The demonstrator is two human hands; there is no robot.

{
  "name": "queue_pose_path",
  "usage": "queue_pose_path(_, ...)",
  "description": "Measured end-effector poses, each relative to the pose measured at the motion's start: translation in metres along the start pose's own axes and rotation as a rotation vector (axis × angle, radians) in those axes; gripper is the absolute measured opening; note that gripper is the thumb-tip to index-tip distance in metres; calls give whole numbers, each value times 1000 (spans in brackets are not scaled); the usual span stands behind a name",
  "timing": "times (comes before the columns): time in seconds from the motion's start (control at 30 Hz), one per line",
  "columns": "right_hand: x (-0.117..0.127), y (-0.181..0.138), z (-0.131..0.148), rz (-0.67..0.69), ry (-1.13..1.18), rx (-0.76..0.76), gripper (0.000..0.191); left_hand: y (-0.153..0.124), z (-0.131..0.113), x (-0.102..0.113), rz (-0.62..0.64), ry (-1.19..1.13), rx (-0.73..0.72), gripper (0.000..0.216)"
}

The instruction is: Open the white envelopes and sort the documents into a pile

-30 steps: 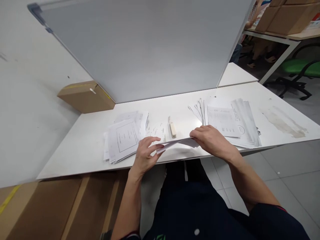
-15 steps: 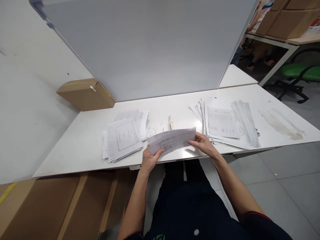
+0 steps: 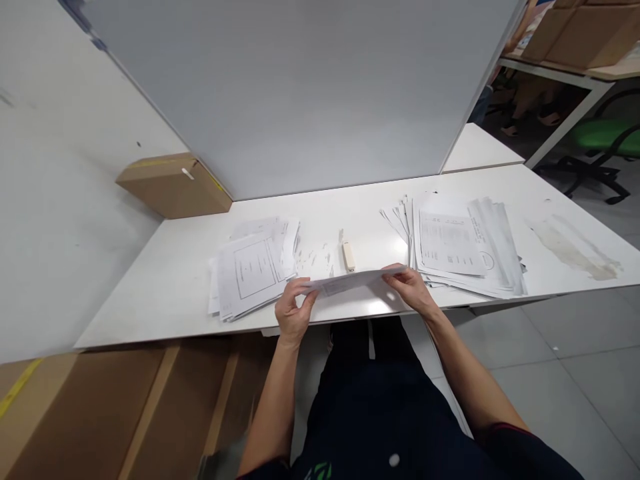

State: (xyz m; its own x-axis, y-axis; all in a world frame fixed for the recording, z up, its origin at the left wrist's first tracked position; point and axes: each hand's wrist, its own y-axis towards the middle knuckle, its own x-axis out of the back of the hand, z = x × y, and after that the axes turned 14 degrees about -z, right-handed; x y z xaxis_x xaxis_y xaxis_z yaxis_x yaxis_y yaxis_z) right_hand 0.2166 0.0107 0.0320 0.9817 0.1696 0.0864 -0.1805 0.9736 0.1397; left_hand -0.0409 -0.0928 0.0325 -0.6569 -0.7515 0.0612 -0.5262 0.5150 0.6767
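Between my hands, above the table's front edge, I hold printed paper [image 3: 347, 283], seen nearly edge-on; whether it is one sheet or more I cannot tell. My left hand [image 3: 294, 312] pinches its left end between thumb and fingers. At the right end my right hand [image 3: 407, 288] grips it the same way. Just beyond the paper lies a small cream-coloured block-like object [image 3: 348, 256]. A stack of printed papers [image 3: 255, 270] is to the left of my left hand. Another, larger pile of papers [image 3: 450, 247] spreads out to the right of my right hand.
A white board [image 3: 320, 100] stands upright along the back of the white table [image 3: 150, 293]. One cardboard box [image 3: 175, 187] leans by the wall at left; large cartons [image 3: 115, 400] sit below. Beyond, at right, are a green chair [image 3: 605, 135], another desk and part of a person.
The paper has tilted from showing its printed face to nearly edge-on. More of the cream object shows behind it. Both hands keep their hold, and the view has shifted slightly.
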Motion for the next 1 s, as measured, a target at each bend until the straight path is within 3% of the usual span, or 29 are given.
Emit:
queue_pose_path(0.17,-1,2,-6,-7,7,-21,19,-8,4,-3,-120,-89,213,26)
queue_pose_path(0.23,-2,2,-6,4,1,-13,20,-10,5,-3,-114,-108,295,36)
queue_pose_path(0.4,-4,1,-3,6,-62,-1,23,-9,9,1,143,11,336,18)
queue_pose_path(0.5,-4,1,-4,-14,-96,19,23,-8,12,2,191,52,380,24)
queue_pose_path(0.67,-2,-2,-3,0,-145,19,22,-13,20,1,307,48,611,36)
queue_pose_path(0.8,-3,-8,1,5,-210,48,21,-18,25,0,225,106,565,33)
queue_pose_path(1.0,3,-10,7,12,-276,-29,25,-8,20,0,280,136,532,33)
